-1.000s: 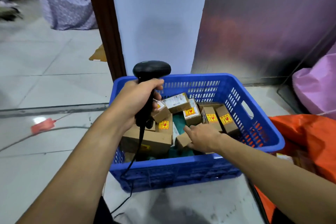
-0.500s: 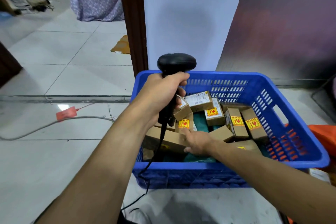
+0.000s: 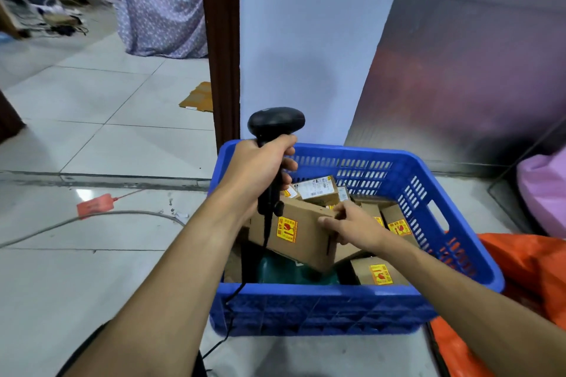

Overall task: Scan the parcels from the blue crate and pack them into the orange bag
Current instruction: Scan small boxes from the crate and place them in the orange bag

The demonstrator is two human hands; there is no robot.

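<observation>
The blue crate (image 3: 321, 294) stands on the tiled floor (image 3: 107, 269), with the orange bag (image 3: 526, 269) slumped just beside its right wall. Inside the crate a long cardboard parcel (image 3: 303, 242) lies tilted over smaller boxes (image 3: 379, 274). The right hand (image 3: 352, 226) has its fingers (image 3: 344, 207) and thumb clamped round the parcel's right end. The left hand (image 3: 260, 168) is clenched on the grip of a black barcode scanner (image 3: 275, 122), held above the parcel's left end. The box looks stiff and fairly light, and matte enough not to slip. Gripped at one end it may swing, so a hold nearer the middle would steady it. Its yellow fragile sticker (image 3: 287, 229) suggests breakable contents, so it should be set gently into the bag.
</observation>
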